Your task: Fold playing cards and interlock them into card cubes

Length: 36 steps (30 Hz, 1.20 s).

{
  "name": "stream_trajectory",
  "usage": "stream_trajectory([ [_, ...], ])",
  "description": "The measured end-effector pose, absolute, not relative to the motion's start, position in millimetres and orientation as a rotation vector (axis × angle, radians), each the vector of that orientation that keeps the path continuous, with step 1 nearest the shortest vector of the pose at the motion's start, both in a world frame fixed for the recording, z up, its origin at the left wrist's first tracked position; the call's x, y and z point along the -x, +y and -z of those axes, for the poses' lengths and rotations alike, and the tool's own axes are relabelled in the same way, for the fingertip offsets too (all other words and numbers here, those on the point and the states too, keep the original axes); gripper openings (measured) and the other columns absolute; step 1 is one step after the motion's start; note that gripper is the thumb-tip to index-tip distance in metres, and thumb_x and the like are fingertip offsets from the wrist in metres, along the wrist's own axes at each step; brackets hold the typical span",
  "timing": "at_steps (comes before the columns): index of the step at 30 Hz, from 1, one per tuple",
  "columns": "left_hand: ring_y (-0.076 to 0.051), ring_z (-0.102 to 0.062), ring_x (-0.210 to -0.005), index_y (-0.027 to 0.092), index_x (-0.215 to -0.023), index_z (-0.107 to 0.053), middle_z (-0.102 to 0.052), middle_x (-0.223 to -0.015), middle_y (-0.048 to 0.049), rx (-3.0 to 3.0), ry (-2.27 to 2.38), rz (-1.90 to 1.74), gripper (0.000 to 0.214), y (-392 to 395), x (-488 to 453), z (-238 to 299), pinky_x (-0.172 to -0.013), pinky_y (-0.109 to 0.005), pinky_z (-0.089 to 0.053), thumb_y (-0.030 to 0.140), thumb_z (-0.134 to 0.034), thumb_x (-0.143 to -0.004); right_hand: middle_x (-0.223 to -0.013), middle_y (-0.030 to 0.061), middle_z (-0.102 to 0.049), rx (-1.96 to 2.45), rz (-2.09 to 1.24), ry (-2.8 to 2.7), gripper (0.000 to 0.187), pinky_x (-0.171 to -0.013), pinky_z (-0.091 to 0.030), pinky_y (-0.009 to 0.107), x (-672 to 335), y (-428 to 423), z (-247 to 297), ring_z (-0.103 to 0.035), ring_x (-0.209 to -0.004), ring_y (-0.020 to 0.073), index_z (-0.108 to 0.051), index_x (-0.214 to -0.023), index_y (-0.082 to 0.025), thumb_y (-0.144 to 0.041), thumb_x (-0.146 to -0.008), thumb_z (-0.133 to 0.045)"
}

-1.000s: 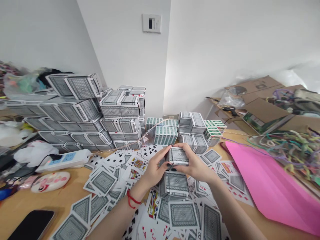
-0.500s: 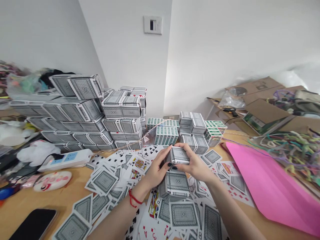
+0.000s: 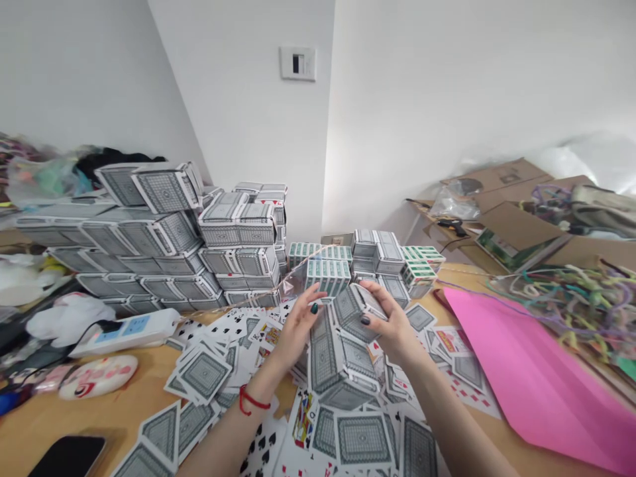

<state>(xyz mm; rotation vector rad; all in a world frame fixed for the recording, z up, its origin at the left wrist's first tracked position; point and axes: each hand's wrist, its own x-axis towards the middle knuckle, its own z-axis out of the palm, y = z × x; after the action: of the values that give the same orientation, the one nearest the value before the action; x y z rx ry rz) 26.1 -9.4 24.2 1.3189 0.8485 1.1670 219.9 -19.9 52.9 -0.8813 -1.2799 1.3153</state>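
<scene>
My right hand (image 3: pixel 396 326) grips a small box folded from playing cards (image 3: pixel 354 309), its grey patterned backs outward. The box is tilted, thumb on the near side and fingers over the top. Under and in front of it stands a larger card block (image 3: pixel 342 374) on the loose cards. My left hand (image 3: pixel 298 326), a red string on its wrist, is open beside the block's left side, thumb and fingers apart. Whether its fingertips touch the block I cannot tell. Scattered cards (image 3: pixel 203 374) lie around both hands, some face up.
Tall stacks of card boxes (image 3: pixel 149 228) stand at the back left. Green-and-white card packs (image 3: pixel 328 275) and more card boxes (image 3: pixel 380 252) are behind my hands. A power strip (image 3: pixel 132 331), phone (image 3: pixel 69 457), pink sheet (image 3: pixel 536 371) and tangled coloured strands (image 3: pixel 571 298) lie around.
My left hand has let go of the small card box and moved a little left, fingers spreading. My right hand has tilted the box, and more of the lower block shows.
</scene>
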Motion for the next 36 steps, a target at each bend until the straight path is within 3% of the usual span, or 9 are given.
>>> stream_trajectory([
  [4,-0.026,-0.061,-0.097,0.023,-0.12,-0.052,-0.063,-0.111,-0.0088,-1.066,0.735,-0.898,0.055,-11,-23,-13,-0.081,-0.04,-0.048,0.057,-0.031,-0.083,-0.121,0.0064,-0.042,0.901,-1.22,-1.224,0.061,-0.075,-0.048,0.032,-225,-20,-56,-0.053,-0.097,0.0227,-0.03,-0.12,-0.033,-0.05,-0.07,-0.061],
  [7,-0.027,-0.061,-0.096,0.02,-0.115,-0.055,-0.066,-0.104,-0.0107,-0.978,0.69,-0.831,0.056,-16,-26,-8,-0.08,-0.042,-0.049,0.059,-0.048,-0.075,-0.122,0.0057,-0.04,0.917,-1.137,-1.326,0.068,-0.079,-0.047,0.032,-227,-22,-60,-0.051,-0.101,0.0219,-0.024,-0.124,-0.034,-0.05,-0.07,-0.062],
  [9,-0.027,-0.06,-0.098,0.02,-0.118,-0.051,-0.064,-0.108,-0.0102,-1.01,0.711,-0.912,0.058,-17,-25,-14,-0.082,-0.042,-0.048,0.051,-0.06,-0.07,-0.124,0.0069,-0.04,0.932,-1.111,-1.439,0.072,-0.087,-0.043,0.034,-228,-24,-62,-0.047,-0.107,0.0229,-0.024,-0.127,-0.032,-0.05,-0.07,-0.063],
  [14,-0.028,-0.045,-0.117,0.024,-0.129,-0.037,-0.044,-0.132,-0.01,-1.44,0.882,-1.105,0.071,-18,-15,-56,-0.096,-0.041,-0.039,0.036,-0.069,-0.067,-0.136,0.0093,-0.031,1.045,-1.09,-1.688,0.077,-0.098,-0.034,0.042,-231,-30,-71,-0.037,-0.122,0.0259,-0.019,-0.133,-0.031,-0.044,-0.072,-0.064],
  [18,-0.031,-0.038,-0.121,0.026,-0.132,-0.032,-0.04,-0.133,-0.0112,-1.81,0.954,-1.095,0.078,-25,-8,-76,-0.1,-0.045,-0.033,0.035,-0.07,-0.064,-0.131,0.0075,-0.039,1.134,-1.043,-1.864,0.076,-0.104,-0.025,0.044,-234,-35,-79,-0.033,-0.124,0.0266,-0.026,-0.132,-0.029,-0.033,-0.069,-0.069],
  [23,-0.033,-0.034,-0.124,0.029,-0.132,-0.034,-0.039,-0.134,-0.01,-1.953,0.995,-1.096,0.078,-25,-9,-73,-0.101,-0.047,-0.031,0.039,-0.07,-0.064,-0.131,0.0064,-0.038,1.205,-1.02,-1.859,0.07,-0.102,-0.029,0.044,-234,-37,-82,-0.035,-0.122,0.027,-0.033,-0.127,-0.03,-0.027,-0.068,-0.069],
  [28,-0.035,-0.033,-0.125,0.026,-0.138,-0.02,-0.029,-0.141,-0.0125,-1.799,0.873,-0.981,0.093,-20,-2,-73,-0.1,-0.046,-0.033,0.047,-0.07,-0.062,-0.128,0.0062,-0.041,1.167,-1.011,-1.757,0.062,-0.101,-0.031,0.042,-235,-34,-82,-0.038,-0.119,0.0265,-0.038,-0.122,-0.028,-0.03,-0.069,-0.069],
  [32,-0.033,-0.041,-0.12,0.029,-0.14,-0.011,-0.036,-0.137,-0.0135,-1.693,0.767,-0.834,0.095,-19,6,-75,-0.095,-0.044,-0.039,0.048,-0.067,-0.065,-0.115,0.0066,-0.049,1.111,-1.077,-1.641,0.058,-0.087,-0.044,0.038,-237,-32,-81,-0.05,-0.104,0.0262,-0.04,-0.117,-0.027,-0.036,-0.068,-0.069],
  [36,-0.031,-0.046,-0.116,0.026,-0.138,-0.021,-0.043,-0.133,-0.0139,-1.644,0.759,-0.855,0.09,-20,1,-73,-0.093,-0.042,-0.042,0.044,-0.069,-0.064,-0.114,0.0072,-0.052,1.037,-1.107,-1.494,0.058,-0.079,-0.048,0.035,-235,-28,-75,-0.052,-0.101,0.0259,-0.04,-0.116,-0.027,-0.041,-0.068,-0.068],
])
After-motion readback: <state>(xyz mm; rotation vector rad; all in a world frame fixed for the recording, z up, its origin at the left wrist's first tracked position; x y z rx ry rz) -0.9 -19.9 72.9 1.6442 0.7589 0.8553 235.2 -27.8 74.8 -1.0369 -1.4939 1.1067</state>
